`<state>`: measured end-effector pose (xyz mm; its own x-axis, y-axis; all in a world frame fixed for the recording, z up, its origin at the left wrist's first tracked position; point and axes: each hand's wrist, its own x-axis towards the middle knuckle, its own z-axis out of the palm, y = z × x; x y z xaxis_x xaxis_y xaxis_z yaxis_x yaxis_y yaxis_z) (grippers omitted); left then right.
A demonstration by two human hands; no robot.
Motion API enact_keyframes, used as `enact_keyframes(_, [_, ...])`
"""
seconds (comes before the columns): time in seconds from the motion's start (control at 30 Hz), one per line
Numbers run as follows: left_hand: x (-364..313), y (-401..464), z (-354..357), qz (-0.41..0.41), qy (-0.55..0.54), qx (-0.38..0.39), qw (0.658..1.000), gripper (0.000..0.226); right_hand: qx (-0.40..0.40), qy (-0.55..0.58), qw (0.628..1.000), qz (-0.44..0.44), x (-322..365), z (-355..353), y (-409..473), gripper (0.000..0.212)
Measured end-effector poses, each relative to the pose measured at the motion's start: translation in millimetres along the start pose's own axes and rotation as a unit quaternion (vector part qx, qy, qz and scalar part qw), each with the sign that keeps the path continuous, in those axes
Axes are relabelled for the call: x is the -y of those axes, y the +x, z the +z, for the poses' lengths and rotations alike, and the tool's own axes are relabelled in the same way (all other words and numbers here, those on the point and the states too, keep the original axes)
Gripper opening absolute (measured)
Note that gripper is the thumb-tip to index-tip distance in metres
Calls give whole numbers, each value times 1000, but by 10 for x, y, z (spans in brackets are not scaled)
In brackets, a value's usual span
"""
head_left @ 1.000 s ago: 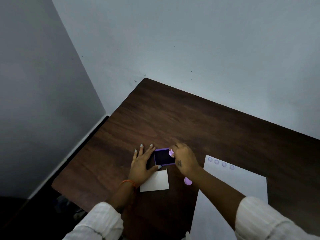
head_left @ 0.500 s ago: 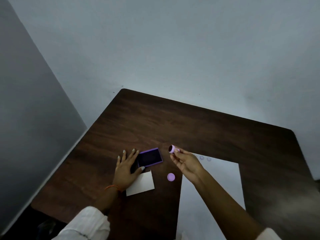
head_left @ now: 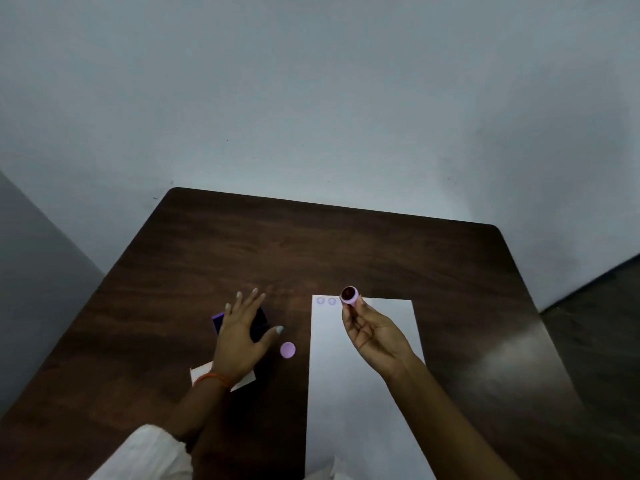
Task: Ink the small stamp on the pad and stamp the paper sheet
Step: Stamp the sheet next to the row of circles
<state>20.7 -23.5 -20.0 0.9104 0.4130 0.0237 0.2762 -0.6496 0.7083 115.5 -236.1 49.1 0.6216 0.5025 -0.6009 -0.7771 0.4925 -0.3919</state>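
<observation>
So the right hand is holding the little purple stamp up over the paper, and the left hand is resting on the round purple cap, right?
Not quite. The right hand does hold the stamp over the paper sheet, but the head view shows the left hand on the ink pad. The round cap lies untouched beside it.

In front of me is a dark wooden table (head_left: 346,247). On it lie a white sheet (head_left: 346,393) with small prints at its far edge, a purple pad (head_left: 219,319), a white card (head_left: 199,374) and a round lilac cap (head_left: 287,350).
</observation>
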Motion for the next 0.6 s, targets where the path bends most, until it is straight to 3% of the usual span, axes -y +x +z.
enact_keyframes(0.2, [-442, 202, 361, 79, 67, 110, 989, 77, -25, -15, 999, -45, 236, -265, -8, 20])
enact_keyframes(0.37, [-378, 367, 506, 108, 109, 172, 973, 113, -123, -110, 977, -134, 422, -478, 206, 23])
enact_keyframes(0.47, [-351, 452, 519, 94, 125, 196, 968, 104, -231, -284, 907, -208, 460, -525, 310, 21])
enact_keyframes(0.53, [-334, 482, 533, 92, 141, 201, 965, 91, -249, -397, 845, -258, 448, -515, 337, 11])
enact_keyframes(0.6, [-304, 496, 549, 89, 148, 207, 963, 91, -241, -478, 790, -300, 416, -501, 394, 3])
